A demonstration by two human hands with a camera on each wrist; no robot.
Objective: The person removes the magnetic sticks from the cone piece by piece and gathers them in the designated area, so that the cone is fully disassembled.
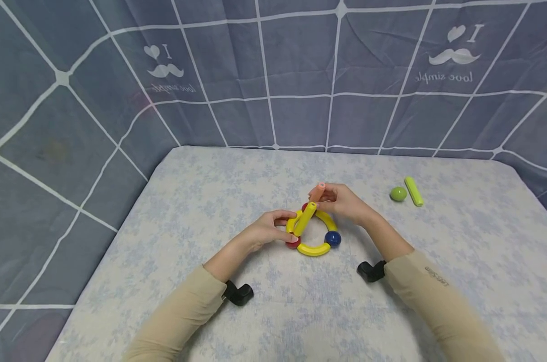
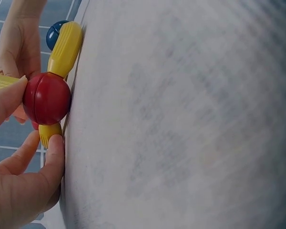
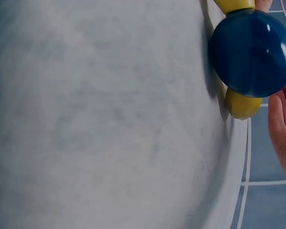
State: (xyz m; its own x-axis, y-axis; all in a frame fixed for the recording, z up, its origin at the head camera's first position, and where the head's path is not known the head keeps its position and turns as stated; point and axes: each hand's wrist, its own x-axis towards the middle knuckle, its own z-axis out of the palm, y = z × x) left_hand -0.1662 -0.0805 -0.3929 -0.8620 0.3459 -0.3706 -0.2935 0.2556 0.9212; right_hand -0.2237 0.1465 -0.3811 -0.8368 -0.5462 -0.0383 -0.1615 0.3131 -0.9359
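On the table lies a ring of curved yellow rods (image 1: 314,250) joined by balls: a blue ball (image 1: 333,239) at right, a near red ball (image 1: 293,243) and another red ball at the far side, mostly hidden. My left hand (image 1: 264,231) holds the ring's left side, thumb at the near red ball (image 2: 46,98) and fingers on a curved rod (image 2: 50,133). A straight yellow rod (image 1: 305,218) slants up from that ball. At the far side, my right hand (image 1: 343,201) pinches an orange rod (image 1: 317,192), which slants upward near the yellow rod's top.
A green ball (image 1: 398,194) and a straight lime-green rod (image 1: 413,191) lie to the right on the patterned tablecloth (image 1: 273,311). Blue-grey checked cloth (image 1: 300,120) hangs behind the table and along its left side.
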